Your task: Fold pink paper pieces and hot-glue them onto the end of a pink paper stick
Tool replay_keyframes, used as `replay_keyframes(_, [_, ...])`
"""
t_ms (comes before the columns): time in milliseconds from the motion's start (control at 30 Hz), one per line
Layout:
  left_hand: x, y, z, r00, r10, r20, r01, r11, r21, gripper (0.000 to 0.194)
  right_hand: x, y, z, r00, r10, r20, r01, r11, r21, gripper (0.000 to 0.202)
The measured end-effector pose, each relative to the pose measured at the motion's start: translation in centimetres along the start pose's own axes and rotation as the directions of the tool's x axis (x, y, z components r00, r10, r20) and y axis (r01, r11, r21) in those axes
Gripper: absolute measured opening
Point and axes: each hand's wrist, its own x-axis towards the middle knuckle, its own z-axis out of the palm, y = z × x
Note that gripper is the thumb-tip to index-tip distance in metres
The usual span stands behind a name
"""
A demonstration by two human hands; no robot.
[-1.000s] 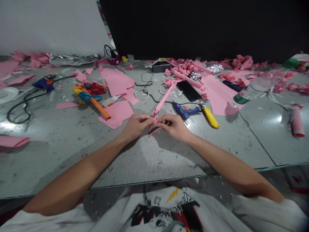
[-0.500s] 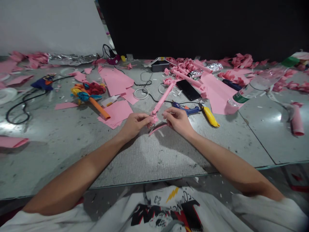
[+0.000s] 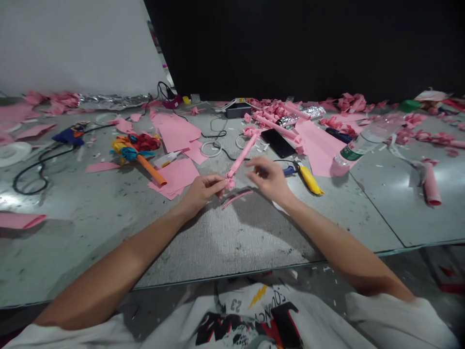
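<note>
My left hand (image 3: pixel 203 192) pinches the near end of a thin pink paper tube (image 3: pixel 242 156), where a small pink paper piece is bunched. The tube slants away over the grey table (image 3: pixel 218 242). To its right hovers my right hand (image 3: pixel 269 180), slightly blurred, fingers bent and apart with nothing between them. It partly covers a blue-handled tool (image 3: pixel 289 171). A narrow curved pink strip (image 3: pixel 237 198) lies on the table between the hands. A pale white piece (image 3: pixel 279 207) shows beneath my right wrist.
Beyond the hands lie a phone (image 3: pixel 278 143), white rings (image 3: pixel 211 149) and pink sheets (image 3: pixel 174 175). An orange tube (image 3: pixel 150 169) with coloured paper lies left. A yellow object (image 3: pixel 310 180), a plastic bottle (image 3: pixel 363 144) and a rolled pink tube (image 3: pixel 431 184) are right.
My right hand has moved away from the paper end, slightly right, and its fingers have spread. The left hand keeps its pinch. The camera view has shifted slightly.
</note>
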Motion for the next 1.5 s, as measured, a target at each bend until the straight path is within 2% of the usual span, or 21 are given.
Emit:
replay_keyframes(100, [0.0, 0.2, 0.1, 0.999, -0.005, 0.046, 0.005, 1.0, 0.0, 0.036, -1.0, 0.1, 1.8, 0.979, -0.047, 0.197, 0.045, 0.999, 0.017, 0.023])
replay_keyframes(167, [-0.1, 0.4, 0.2, 0.997, -0.006, 0.079, 0.004, 1.0, 0.015, 0.035, -1.4, 0.5, 2.5, 0.968, -0.067, 0.243, 0.064, 0.998, 0.021, 0.025])
replay_keyframes(267, [-0.3, 0.6, 0.3, 0.993, -0.013, 0.119, 0.006, 0.998, 0.059, 0.034, -1.4, 1.0, 2.8, 0.962, -0.07, 0.263, 0.068, 0.998, 0.017, 0.017])
replay_keyframes(433, [-0.5, 0.4, 0.4, 0.987, -0.036, 0.156, 0.03, 0.999, 0.045, 0.034, -1.4, 1.3, 2.7, 0.97, -0.07, 0.234, 0.079, 0.996, -0.03, 0.011])
replay_keyframes(667, [-0.5, 0.3, 0.4, 0.976, -0.069, 0.205, 0.075, 0.997, -0.024, 0.03, -1.9, 1.2, 3.3, 0.975, -0.181, 0.132, 0.202, 0.966, -0.16, 0.011])
replay_keyframes(900, [-0.5, 0.5, 0.4, 0.972, -0.05, 0.229, 0.074, 0.993, -0.096, 0.03, -2.0, 1.0, 3.9, 0.975, -0.192, 0.109, 0.209, 0.961, -0.183, 0.012])
replay_keyframes(1067, [-0.4, -0.1, 0.4, 0.986, -0.05, 0.16, 0.067, 0.992, -0.106, 0.03, -1.8, 1.3, 3.7, 0.959, -0.262, 0.109, 0.277, 0.95, -0.148, 0.013])
replay_keyframes(1233, [0.2, -1.1, 0.0, 0.996, -0.057, 0.074, 0.068, 0.986, -0.15, 0.031, -1.1, 1.7, 1.9, 0.957, -0.276, 0.087, 0.286, 0.95, -0.125, 0.016])
replay_keyframes(1300, [0.3, -1.2, -0.1, 0.997, -0.053, 0.063, 0.062, 0.988, -0.143, 0.031, -0.8, 1.7, 0.9, 0.951, -0.259, 0.167, 0.286, 0.944, -0.163, 0.019])
replay_keyframes(1333, [0.4, -1.3, -0.2, 0.997, -0.048, 0.056, 0.056, 0.989, -0.139, 0.031, -0.6, 1.7, 0.4, 0.933, -0.254, 0.255, 0.305, 0.935, -0.184, 0.019])
replay_keyframes(1433, [0.4, -1.4, -0.3, 0.998, -0.041, 0.036, 0.046, 0.99, -0.136, 0.03, -0.4, 1.6, -0.4, 0.812, -0.211, 0.545, 0.387, 0.893, -0.23, 0.013])
replay_keyframes(1500, [0.4, -1.4, -0.3, 0.999, -0.041, 0.022, 0.044, 0.99, -0.136, 0.031, -0.3, 1.4, -0.6, 0.762, -0.173, 0.624, 0.404, 0.88, -0.249, 0.01])
